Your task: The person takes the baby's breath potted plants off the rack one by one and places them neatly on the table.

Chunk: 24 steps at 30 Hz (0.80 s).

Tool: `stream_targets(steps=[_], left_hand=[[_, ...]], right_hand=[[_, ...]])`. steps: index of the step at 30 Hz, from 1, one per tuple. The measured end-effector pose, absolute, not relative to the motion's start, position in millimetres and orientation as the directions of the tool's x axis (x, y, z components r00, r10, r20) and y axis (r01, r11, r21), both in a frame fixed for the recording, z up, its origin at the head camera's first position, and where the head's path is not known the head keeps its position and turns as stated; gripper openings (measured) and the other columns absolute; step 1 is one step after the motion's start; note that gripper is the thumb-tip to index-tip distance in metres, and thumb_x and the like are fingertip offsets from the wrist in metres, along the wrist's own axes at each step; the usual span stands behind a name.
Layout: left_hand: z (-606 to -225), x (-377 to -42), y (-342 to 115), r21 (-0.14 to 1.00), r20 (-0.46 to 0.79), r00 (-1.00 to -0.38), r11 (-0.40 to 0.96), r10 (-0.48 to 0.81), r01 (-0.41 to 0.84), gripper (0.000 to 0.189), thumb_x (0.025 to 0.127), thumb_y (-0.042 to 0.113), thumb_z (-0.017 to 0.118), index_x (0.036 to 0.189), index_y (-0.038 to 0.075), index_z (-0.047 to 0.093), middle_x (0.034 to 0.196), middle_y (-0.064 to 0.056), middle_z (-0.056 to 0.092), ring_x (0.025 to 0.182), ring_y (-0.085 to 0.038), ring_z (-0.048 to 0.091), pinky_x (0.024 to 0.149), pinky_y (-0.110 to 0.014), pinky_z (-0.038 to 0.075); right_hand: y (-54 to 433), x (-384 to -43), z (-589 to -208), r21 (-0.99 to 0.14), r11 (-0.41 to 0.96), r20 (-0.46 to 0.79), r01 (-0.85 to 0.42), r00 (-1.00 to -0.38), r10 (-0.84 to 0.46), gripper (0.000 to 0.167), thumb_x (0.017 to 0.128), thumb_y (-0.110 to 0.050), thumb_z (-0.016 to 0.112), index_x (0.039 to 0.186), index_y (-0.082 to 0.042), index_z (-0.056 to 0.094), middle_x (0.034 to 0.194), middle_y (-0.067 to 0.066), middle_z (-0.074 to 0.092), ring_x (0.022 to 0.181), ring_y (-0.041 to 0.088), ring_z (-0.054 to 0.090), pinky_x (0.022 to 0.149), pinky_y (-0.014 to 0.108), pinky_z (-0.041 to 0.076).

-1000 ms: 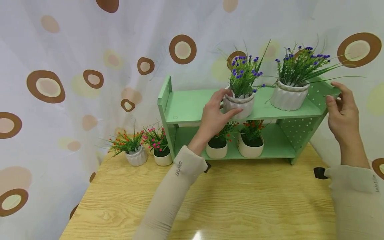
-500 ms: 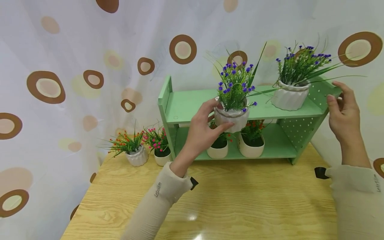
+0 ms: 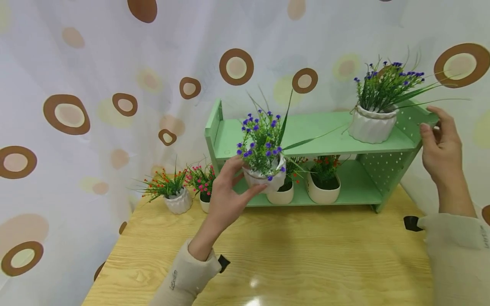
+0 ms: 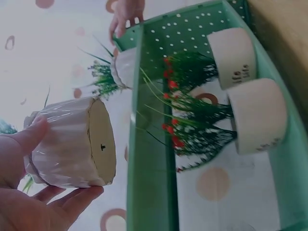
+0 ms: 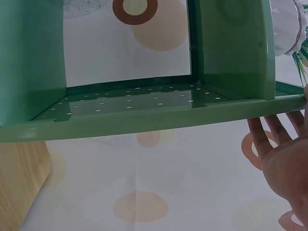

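My left hand [image 3: 226, 197] holds a white ribbed flowerpot [image 3: 271, 183] with purple flowers and grassy leaves, thumb across its front. It is raised in front of a green two-tier shelf [image 3: 317, 127], overlapping the lower tier in the head view. The left wrist view shows this flowerpot [image 4: 67, 144] tilted, its flat underside facing the shelf, fingers beneath and thumb over the side. At the shelf's right end, my right hand [image 3: 442, 153] grips the top of the dotted side panel. A matching flowerpot [image 3: 373, 126] with purple flowers stands on the top tier beside that hand.
Two cream pots, one left [image 3: 280, 198] and one right [image 3: 323, 194], with red flowers, stand on the lower tier. Left of the shelf, a white ribbed pot [image 3: 179, 202] with orange flowers and a pink-flowered pot [image 3: 205, 205] stand on the wooden table [image 3: 306, 255]. A patterned curtain hangs behind.
My left hand has lifted the purple-flowered flowerpot off the top tier and carried it left and down, forward of the shelf. The right hand stays on the side panel.
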<state>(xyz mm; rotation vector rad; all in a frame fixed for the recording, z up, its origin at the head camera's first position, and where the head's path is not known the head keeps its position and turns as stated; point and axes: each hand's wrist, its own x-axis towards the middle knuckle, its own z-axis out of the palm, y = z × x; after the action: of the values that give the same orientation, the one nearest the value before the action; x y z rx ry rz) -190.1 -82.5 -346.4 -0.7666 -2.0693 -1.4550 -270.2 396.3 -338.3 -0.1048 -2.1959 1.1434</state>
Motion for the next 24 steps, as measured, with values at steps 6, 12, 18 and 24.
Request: stream_targets(steps=[6, 12, 18, 24], left_hand=[[-384.3, -176.3, -121.6, 0.708, 0.643, -0.761, 0.316, 0.082, 0.632, 0.051, 0.081, 0.002, 0.087, 0.123, 0.006, 0.06, 0.122, -0.011, 0.059, 0.124, -0.027, 0.063, 0.105, -0.042, 0.057], [-419.0, -162.8, -158.3, 0.769, 0.565, -0.825, 0.372, -0.016, 0.52, 0.053, 0.079, 0.0, 0.088, 0.126, 0.008, 0.064, 0.125, -0.009, 0.063, 0.13, -0.018, 0.06, 0.106, -0.045, 0.055], [-440.9, -156.5, -183.9, 0.787, 0.527, -0.847, 0.414, -0.065, 0.458, 0.054, 0.08, 0.002, 0.088, 0.129, 0.009, 0.066, 0.13, -0.005, 0.065, 0.133, -0.019, 0.058, 0.103, -0.044, 0.056], [-454.2, -151.4, -200.0, 0.816, 0.473, -0.877, 0.419, -0.09, 0.398, 0.055, 0.08, 0.003, 0.088, 0.129, 0.01, 0.066, 0.132, -0.004, 0.063, 0.134, -0.028, 0.057, 0.104, -0.045, 0.055]], right_hand=[[395.9, -270.0, -339.4, -0.756, 0.618, 0.509, -0.215, -0.787, 0.349, 0.048, 0.112, -0.036, 0.041, 0.158, -0.043, 0.035, 0.127, -0.031, 0.043, 0.113, -0.008, 0.05, 0.084, 0.012, 0.038], [395.9, -268.9, -337.2, -0.756, 0.614, 0.524, -0.23, -0.773, 0.356, 0.047, 0.111, -0.034, 0.043, 0.158, -0.04, 0.037, 0.124, -0.032, 0.043, 0.109, -0.009, 0.05, 0.079, 0.012, 0.037], [395.9, -269.8, -336.2, -0.762, 0.613, 0.51, -0.209, -0.777, 0.37, 0.047, 0.112, -0.034, 0.042, 0.158, -0.042, 0.037, 0.13, -0.028, 0.046, 0.114, -0.007, 0.051, 0.082, 0.012, 0.038], [395.0, -270.5, -337.4, -0.769, 0.609, 0.494, -0.195, -0.785, 0.373, 0.047, 0.112, -0.035, 0.042, 0.158, -0.044, 0.035, 0.136, -0.025, 0.046, 0.116, -0.005, 0.052, 0.084, 0.012, 0.038]])
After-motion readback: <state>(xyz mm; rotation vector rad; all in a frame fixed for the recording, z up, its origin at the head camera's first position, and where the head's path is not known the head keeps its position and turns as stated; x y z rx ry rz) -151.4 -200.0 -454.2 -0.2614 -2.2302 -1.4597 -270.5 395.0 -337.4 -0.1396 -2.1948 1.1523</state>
